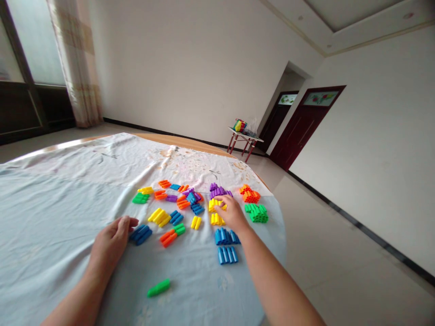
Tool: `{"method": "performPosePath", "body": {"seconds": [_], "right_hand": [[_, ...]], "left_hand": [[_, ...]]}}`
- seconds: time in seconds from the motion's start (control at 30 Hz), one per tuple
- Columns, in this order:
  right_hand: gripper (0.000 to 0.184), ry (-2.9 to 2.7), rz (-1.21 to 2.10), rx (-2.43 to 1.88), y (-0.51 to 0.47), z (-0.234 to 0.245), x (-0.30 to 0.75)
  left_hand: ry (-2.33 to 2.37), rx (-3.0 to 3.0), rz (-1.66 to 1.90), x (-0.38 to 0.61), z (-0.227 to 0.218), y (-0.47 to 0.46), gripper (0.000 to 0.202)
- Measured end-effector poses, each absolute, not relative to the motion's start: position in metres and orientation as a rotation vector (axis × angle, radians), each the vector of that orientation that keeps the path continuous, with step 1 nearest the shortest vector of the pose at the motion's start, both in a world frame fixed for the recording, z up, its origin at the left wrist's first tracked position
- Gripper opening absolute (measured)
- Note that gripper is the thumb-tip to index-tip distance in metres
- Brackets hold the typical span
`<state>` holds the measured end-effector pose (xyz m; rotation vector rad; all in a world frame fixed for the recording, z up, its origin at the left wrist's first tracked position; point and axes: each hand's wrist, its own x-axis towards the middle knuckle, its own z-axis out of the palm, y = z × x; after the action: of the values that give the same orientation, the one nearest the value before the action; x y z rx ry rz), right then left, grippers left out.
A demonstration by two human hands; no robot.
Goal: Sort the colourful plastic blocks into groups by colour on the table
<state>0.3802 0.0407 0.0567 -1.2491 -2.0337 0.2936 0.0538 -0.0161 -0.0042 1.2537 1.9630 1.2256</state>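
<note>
My left hand (113, 236) is at the left, its fingers loosely bent beside a group of blue plastic tube-shaped blocks (141, 234); whether the fingertips touch them is unclear. On the right, my right hand (231, 213) reaches over stacked yellow blocks (217, 220), thumb and forefinger apart, with yellow showing between them. Purple blocks (219, 190) lie just beyond that hand. Below it are two rows of blue blocks (227, 255). Orange blocks (250, 194) and green blocks (257, 213) are piled to its right.
Mixed small groups of blocks lie between my hands, among them yellow ones (159, 217) and joined orange ones (167, 237). A single green piece (158, 288) lies near me. The cloth-covered round table (61, 217) curves away on the right. A small side table (245, 136) stands beyond.
</note>
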Motion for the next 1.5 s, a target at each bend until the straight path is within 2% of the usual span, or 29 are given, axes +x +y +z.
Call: {"method": "performPosePath", "body": {"seconds": [0.07, 0.27, 0.5, 0.77, 1.0, 1.17, 1.5], "right_hand": [[0.027, -2.131, 0.347, -1.146, 0.023, 0.052, 0.355], [0.049, -2.423, 0.229, -1.185, 0.015, 0.021, 0.321], [0.042, -2.536, 0.08, -1.332, 0.027, 0.009, 0.325], [0.03, -2.485, 0.001, -1.361, 0.004, 0.031, 0.318], [0.039, -2.554, 0.21, -1.389, -0.016, 0.037, 0.318], [0.048, -2.631, 0.337, -1.018, -0.01, 0.039, 0.325], [0.038, -2.683, 0.44, -1.005, -0.001, 0.032, 0.331]], "left_hand": [[1.967, 1.259, 1.243, 0.054, -0.004, -0.016, 0.043], [1.936, 1.274, 1.273, 0.05, -0.009, -0.015, 0.043], [1.93, 1.269, 1.269, 0.048, -0.012, -0.013, 0.043], [1.904, 1.266, 1.271, 0.05, -0.009, -0.015, 0.042], [1.896, 1.262, 1.273, 0.049, -0.014, -0.013, 0.045], [1.891, 1.247, 1.27, 0.048, -0.015, -0.012, 0.046], [1.928, 1.243, 1.229, 0.04, -0.024, -0.007, 0.047]]}}
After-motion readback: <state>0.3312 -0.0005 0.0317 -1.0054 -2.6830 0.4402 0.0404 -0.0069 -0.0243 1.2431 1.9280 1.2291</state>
